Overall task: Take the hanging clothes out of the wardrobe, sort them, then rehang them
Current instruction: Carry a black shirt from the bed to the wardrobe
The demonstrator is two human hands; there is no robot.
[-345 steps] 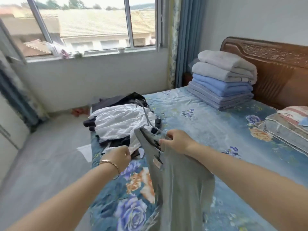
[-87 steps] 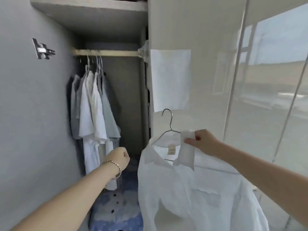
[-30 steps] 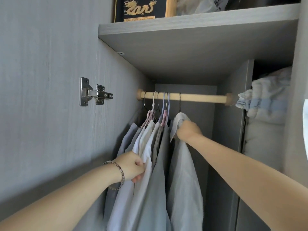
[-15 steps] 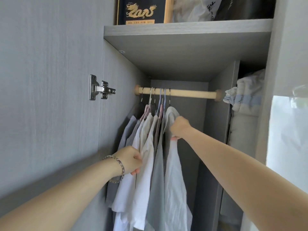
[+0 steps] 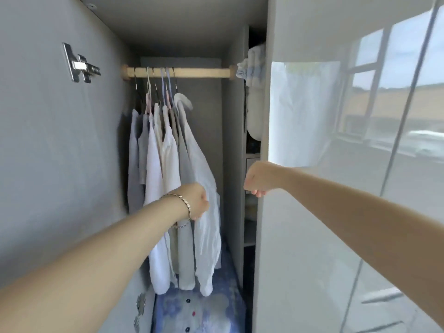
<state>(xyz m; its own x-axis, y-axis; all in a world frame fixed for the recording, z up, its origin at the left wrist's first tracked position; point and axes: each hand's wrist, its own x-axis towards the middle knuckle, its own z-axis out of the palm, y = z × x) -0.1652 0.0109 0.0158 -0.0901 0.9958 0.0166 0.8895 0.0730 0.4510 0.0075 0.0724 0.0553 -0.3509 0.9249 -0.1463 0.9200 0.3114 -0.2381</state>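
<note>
Let go of white shirt (image 5: 192,150): hanging now at right end of hung clothes (image 5: 153,150) on rod (image 5: 199,72). Pulled right hand (image 5: 255,180) back, curled and empty, apart from left hand (image 5: 195,200), curled before the clothes; can't tell if pinching cloth. Rehang of this one done, fetch next.

Probably a home bedroom: wardrobe (image 5: 60,164), shirts (image 5: 168,176) on rail (image 5: 199,72).

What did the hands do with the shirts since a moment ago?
The right hand let go of the rightmost long white shirt and pulled back. The left hand released the other white shirts and drew back too. All still hang on the pale wooden rail.
</note>
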